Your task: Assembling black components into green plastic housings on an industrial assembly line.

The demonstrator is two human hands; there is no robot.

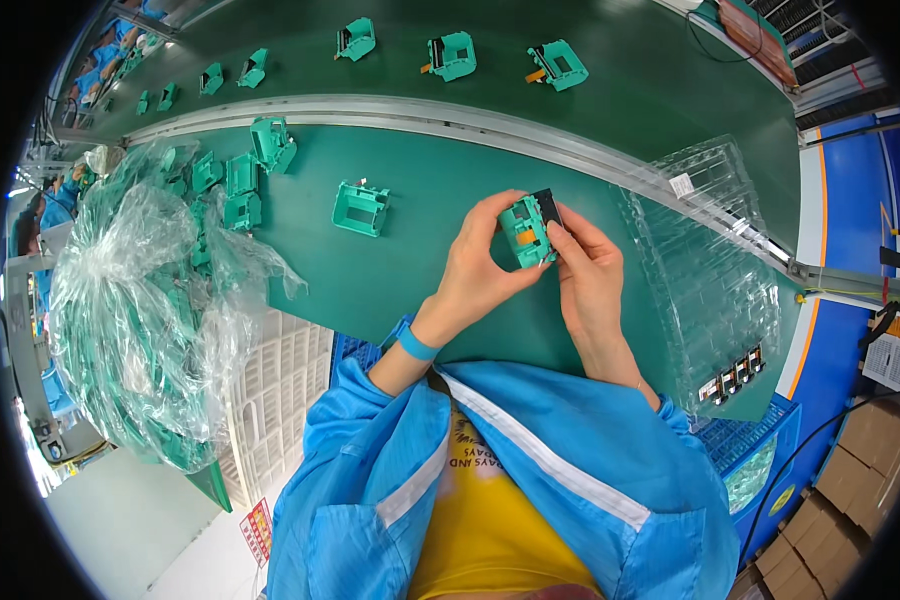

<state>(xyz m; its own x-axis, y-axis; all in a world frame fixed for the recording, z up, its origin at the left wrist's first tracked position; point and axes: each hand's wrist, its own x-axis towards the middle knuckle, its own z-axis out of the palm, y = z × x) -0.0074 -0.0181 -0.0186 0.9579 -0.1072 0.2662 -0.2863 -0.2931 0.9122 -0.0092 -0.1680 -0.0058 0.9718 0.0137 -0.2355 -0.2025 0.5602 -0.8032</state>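
Over the green bench top (425,270), a green plastic housing (522,222) is held up between both hands. My left hand (468,268) grips its left side, thumb below and fingers at the top. A black part (548,206) lies along the housing's right edge, and an orange strip shows in the middle. My right hand (588,272) pinches the black part and the housing's lower right side with thumb and fingers. To the left, another green housing (361,208) rests alone on the bench. Several more housings (242,175) stand farther left beside the plastic bag.
A clear bag (135,285) of green housings bulges at the left. At the right lies a transparent blister tray (685,265) with several small black parts (738,374) in its near end. Beyond the metal rail (460,127), green housings (560,64) sit spaced along a dark green belt (650,95).
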